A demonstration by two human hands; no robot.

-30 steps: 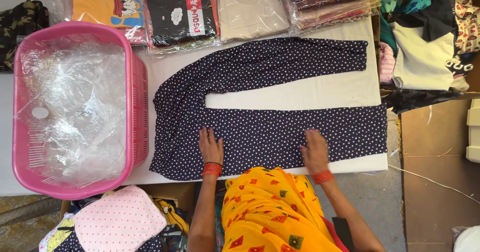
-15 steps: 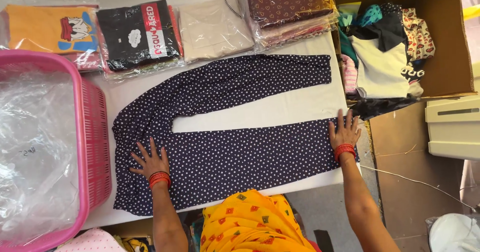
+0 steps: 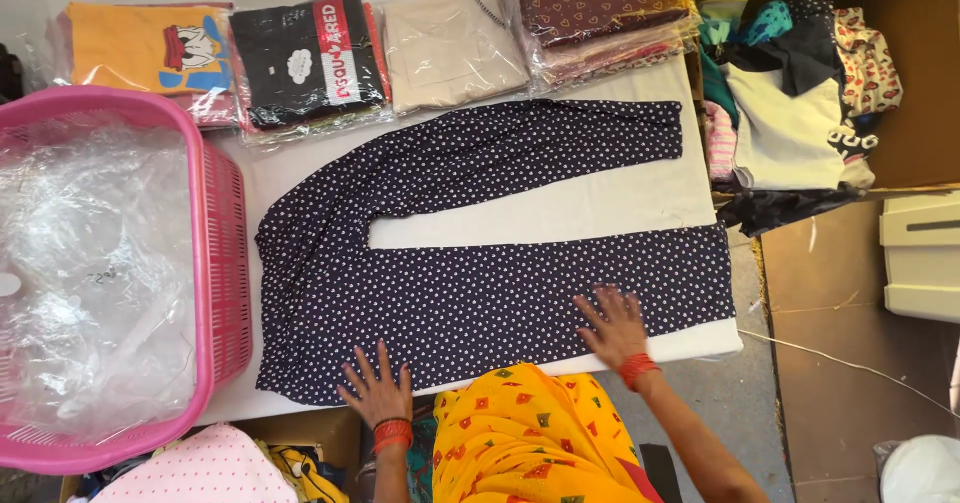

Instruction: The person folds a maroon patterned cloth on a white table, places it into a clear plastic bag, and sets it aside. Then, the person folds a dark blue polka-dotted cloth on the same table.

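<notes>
Dark navy trousers with small pale dots (image 3: 480, 263) lie spread flat on the white table (image 3: 640, 188), legs pointing right and apart in a V. My left hand (image 3: 375, 388) rests flat, fingers spread, on the near edge of the cloth by the waist end. My right hand (image 3: 612, 325) presses flat on the near leg, fingers spread. Both wrists wear red bangles. Neither hand holds anything.
A pink plastic basket (image 3: 225, 253) full of clear plastic bags stands at the left. Bagged folded garments (image 3: 305, 58) line the far edge of the table. A cardboard box of loose clothes (image 3: 800, 93) sits at the right, with a pale box (image 3: 925, 258) below it.
My left hand slid right along the near edge of the trousers. My right hand came back left from the cuff end to the middle of the near leg.
</notes>
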